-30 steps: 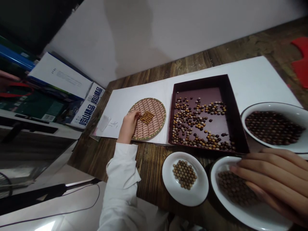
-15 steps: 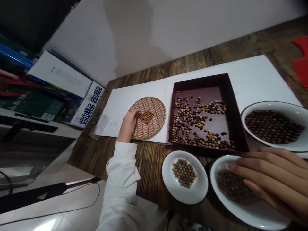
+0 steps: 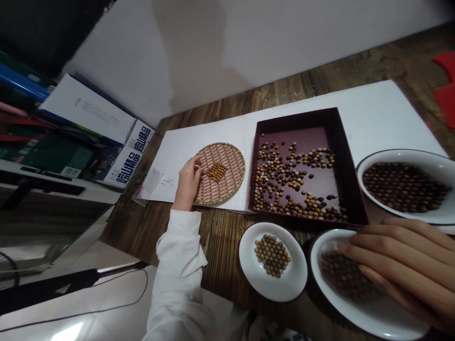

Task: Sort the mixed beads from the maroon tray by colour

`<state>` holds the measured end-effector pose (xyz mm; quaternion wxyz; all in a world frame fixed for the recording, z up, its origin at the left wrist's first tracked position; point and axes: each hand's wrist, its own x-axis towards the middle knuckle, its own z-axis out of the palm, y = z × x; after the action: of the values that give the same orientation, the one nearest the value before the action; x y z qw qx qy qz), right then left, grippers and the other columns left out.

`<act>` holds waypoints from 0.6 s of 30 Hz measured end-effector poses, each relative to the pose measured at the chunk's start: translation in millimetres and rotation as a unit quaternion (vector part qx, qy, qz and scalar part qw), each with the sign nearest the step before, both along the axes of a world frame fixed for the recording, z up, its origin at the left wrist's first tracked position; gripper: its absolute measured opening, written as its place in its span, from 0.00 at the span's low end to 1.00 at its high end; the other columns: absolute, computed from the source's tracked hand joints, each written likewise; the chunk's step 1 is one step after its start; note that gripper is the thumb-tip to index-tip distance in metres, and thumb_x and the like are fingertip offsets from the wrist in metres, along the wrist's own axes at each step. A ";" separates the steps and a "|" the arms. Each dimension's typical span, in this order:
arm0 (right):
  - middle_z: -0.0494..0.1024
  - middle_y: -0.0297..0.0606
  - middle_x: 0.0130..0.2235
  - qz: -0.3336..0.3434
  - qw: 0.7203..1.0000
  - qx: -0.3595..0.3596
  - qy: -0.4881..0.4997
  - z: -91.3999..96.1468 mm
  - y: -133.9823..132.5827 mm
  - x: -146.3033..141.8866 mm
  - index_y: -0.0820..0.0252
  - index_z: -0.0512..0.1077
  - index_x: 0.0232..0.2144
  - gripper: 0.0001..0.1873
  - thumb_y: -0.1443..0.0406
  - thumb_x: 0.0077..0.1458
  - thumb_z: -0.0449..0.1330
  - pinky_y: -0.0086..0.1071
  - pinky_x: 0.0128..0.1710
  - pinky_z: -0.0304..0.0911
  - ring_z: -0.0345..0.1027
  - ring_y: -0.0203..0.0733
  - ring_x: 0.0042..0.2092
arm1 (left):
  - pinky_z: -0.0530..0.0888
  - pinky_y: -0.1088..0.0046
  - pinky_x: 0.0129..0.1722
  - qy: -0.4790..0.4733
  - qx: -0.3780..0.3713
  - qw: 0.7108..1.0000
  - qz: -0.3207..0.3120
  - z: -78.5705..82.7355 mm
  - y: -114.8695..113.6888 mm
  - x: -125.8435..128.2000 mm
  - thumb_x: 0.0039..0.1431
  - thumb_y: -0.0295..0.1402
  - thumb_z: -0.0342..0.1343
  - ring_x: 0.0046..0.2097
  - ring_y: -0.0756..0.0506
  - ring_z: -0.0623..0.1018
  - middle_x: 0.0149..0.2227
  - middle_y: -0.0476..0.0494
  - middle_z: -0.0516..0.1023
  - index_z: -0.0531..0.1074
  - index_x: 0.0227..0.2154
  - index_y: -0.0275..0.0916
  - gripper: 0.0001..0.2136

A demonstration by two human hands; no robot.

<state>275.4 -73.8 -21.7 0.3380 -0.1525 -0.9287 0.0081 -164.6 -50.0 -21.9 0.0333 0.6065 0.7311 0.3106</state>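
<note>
five groups of small round beads (image 3: 295, 175) lie on a dark-grained wooden tabletop (image 3: 220, 241). at the far left, a white book (image 3: 87, 116) and a white carton with blue characters (image 3: 130, 154) lean on a shelf. a long white paper sheet (image 3: 185, 151) runs along the tabletop, with a small clear plastic sleeve (image 3: 153, 180) on it. the left hand (image 3: 190, 182), coming from a white cuffed sleeve (image 3: 177, 265), has its fingers bunched on a round woven pink-and-green tray (image 3: 227, 166), just beside a diamond of golden-brown beads (image 3: 216, 172); whether it pinches a bead is impossible to tell. next comes a shallow dark maroon box (image 3: 295, 118) holding scattered cream, amber and dark beads. below it, a small white plate (image 3: 249, 255) carries a neat cluster of tan beads (image 3: 272, 255). further right, a white enamel bowl (image 3: 355, 315) holds dark brown beads (image 3: 346, 277), with the right hand (image 3: 401, 260) lying open and flat over them. beyond it, a second white enamel bowl (image 3: 419, 156) holds more dark beads (image 3: 403, 187). red paper (image 3: 446, 94) lies at the far right edge.
</note>
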 end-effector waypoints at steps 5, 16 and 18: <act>0.81 0.35 0.36 0.000 1.000 0.003 0.000 0.3 0.1 -1.5 0.58 0.72 0.42 0.10 0.73 0.60 0.55 0.43 0.41 0.65 0.72 0.42 0.38 | 0.73 0.79 0.22 -0.293 0.084 0.952 0.007 10.4 0.8 19.3 0.52 0.31 0.62 0.22 0.53 0.74 0.28 0.55 0.72 0.66 0.45 0.39 0.17; 0.80 0.37 0.36 0.005 1.000 0.008 0.007 -1.5 0.1 -4.0 0.59 0.72 0.41 0.09 0.72 0.61 0.54 0.42 0.42 0.64 0.71 0.42 0.38 | 0.53 0.88 0.10 -0.569 0.012 0.821 -0.054 22.3 -2.2 60.5 0.37 0.53 0.70 0.16 0.61 0.60 0.20 0.58 0.65 0.65 0.25 0.37 0.27; 0.80 0.37 0.36 0.005 1.000 0.007 0.008 -2.0 -0.2 -4.2 0.59 0.72 0.42 0.09 0.72 0.61 0.54 0.42 0.42 0.64 0.71 0.42 0.38 | 0.52 0.89 0.09 -0.585 0.001 0.809 -0.063 24.1 -3.2 64.6 0.37 0.52 0.70 0.16 0.61 0.59 0.21 0.58 0.64 0.64 0.24 0.36 0.26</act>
<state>271.2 -74.0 -23.7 0.3465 -0.1456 -0.9267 0.0043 -99.9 -53.2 2.1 0.4733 0.3546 0.5332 0.6049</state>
